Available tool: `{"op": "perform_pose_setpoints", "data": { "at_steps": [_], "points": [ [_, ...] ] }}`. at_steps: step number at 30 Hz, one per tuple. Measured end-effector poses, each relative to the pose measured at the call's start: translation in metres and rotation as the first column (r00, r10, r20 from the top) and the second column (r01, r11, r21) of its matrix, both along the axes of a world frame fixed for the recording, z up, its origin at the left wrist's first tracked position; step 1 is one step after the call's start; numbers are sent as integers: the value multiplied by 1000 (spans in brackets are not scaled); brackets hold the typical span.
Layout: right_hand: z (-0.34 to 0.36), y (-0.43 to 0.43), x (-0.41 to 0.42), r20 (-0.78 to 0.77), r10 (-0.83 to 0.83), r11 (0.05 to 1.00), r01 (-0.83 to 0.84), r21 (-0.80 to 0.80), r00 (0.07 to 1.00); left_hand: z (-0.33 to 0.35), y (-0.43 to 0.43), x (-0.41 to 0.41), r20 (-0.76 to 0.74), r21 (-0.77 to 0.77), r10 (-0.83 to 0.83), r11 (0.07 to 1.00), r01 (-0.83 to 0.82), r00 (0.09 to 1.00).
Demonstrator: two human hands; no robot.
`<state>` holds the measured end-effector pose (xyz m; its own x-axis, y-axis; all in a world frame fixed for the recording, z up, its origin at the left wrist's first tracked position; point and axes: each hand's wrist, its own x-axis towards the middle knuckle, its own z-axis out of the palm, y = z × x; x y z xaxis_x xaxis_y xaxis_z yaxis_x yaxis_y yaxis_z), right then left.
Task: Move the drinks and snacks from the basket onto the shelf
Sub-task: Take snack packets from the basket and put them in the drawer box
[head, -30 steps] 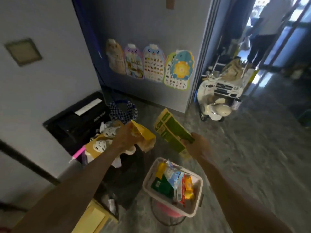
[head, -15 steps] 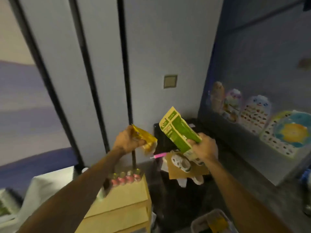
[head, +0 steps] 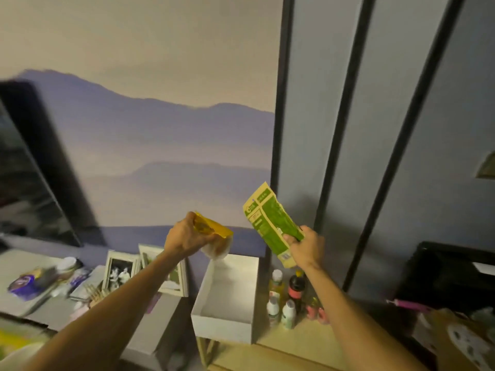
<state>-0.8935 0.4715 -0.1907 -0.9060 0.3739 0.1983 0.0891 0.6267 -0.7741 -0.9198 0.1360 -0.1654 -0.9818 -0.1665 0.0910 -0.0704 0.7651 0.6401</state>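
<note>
Glossy yellow plastic snack bag [head: 211,228], matt green paper packet [head: 270,223], pale wooden shelf [head: 302,341]

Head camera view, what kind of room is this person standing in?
Most likely a living room in a home. A dark TV screen leans by a mountain mural wall, framed photos stand on a cluttered counter, and drink bottles sit on a low wooden shelf.
</note>
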Motion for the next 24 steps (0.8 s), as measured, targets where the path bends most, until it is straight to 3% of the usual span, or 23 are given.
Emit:
{"op": "perform_pose_setpoints", "data": {
  "at_steps": [8,17,24],
  "points": [
    [-48,-96,-28,164,-8,987,34,-159,986,-33,-28,-27,116,16,82,996,-84,990],
    [-163,-104,-79,418,-53,936,191,-297,907,-112,11,-84,244,82,190,973,-216,951],
    [-240,-118,-91,560,14,928,198,-316,829,-193,31,-123,319,95,248,952,-291,915]
  ]
}}
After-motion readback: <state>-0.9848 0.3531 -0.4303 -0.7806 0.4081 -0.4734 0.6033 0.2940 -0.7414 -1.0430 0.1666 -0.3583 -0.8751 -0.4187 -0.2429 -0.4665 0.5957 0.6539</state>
